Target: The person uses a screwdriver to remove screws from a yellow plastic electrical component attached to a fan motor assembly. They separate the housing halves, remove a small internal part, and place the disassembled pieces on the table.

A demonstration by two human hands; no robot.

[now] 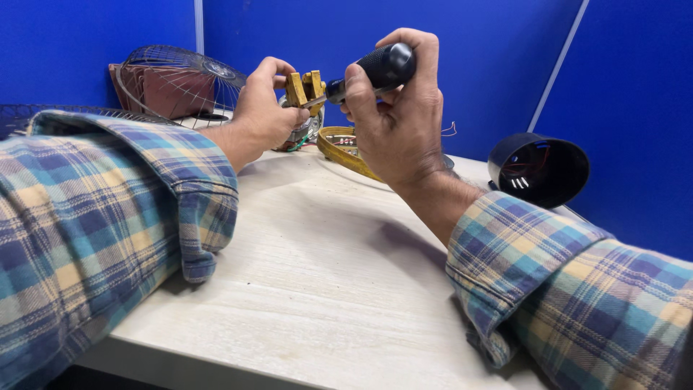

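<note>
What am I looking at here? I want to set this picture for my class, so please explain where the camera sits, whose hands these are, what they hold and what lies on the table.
There is no machine: a person in a checked shirt works with bare hands, and the single picture comes from a camera worn on their head, looking down. The left hand holds a small yellow part up above the pale table. The right hand grips a black-handled screwdriver, its tip at that part. Behind lie a wire fan guard, a yellow-edged piece and a black round housing. Blue partition walls stand around.
</note>
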